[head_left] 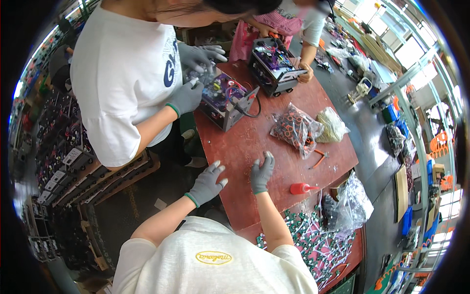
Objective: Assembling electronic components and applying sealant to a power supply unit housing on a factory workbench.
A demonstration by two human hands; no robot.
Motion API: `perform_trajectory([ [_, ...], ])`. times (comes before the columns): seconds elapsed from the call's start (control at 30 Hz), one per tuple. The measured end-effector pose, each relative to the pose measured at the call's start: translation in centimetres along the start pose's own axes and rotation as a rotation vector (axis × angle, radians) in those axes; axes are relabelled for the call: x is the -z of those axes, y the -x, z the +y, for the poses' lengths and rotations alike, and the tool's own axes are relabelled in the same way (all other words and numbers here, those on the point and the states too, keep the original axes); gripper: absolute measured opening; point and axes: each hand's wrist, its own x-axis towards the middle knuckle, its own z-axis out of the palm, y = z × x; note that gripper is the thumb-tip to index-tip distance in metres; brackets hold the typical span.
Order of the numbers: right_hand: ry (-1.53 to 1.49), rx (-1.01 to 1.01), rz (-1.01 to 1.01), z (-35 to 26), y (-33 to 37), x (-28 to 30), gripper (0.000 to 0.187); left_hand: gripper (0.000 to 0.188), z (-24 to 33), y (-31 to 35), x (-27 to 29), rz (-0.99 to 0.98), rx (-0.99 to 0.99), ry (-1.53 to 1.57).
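Holds nothing in left hand or right hand (gloved, loosely uncurled); has the red bottle on the table, right of the nearer right hand, long axis crosswise, pointing away.

On the red table sit an open box of wires, another open box, a bag of orange and black bits, a pale bag, orange pliers and a red bottle.

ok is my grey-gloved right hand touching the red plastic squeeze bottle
Apart: the head view plainly shows red tabletop between the right hand and the bottle.
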Motion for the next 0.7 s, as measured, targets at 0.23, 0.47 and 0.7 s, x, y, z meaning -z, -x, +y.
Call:
perform_trajectory([
  [0.23, 0.11, 0.111, -0.145, 0.6, 2.2, -0.6, 0.028, 0.051, -1.4, 1.9, -1.0, -0.096, 0.073, 0.024],
  [0.47, 0.188, 0.103, -0.186, -0.3, 2.3, -0.4, 0.024, 0.051, -2.3, 3.1, -1.3, -0.162, 0.107, 0.027],
  [0.7, 0.223, 0.106, -0.208, -0.7, 2.1, -0.3, 0.024, 0.051, -2.6, 3.2, -1.3, -0.189, 0.108, -0.017],
])
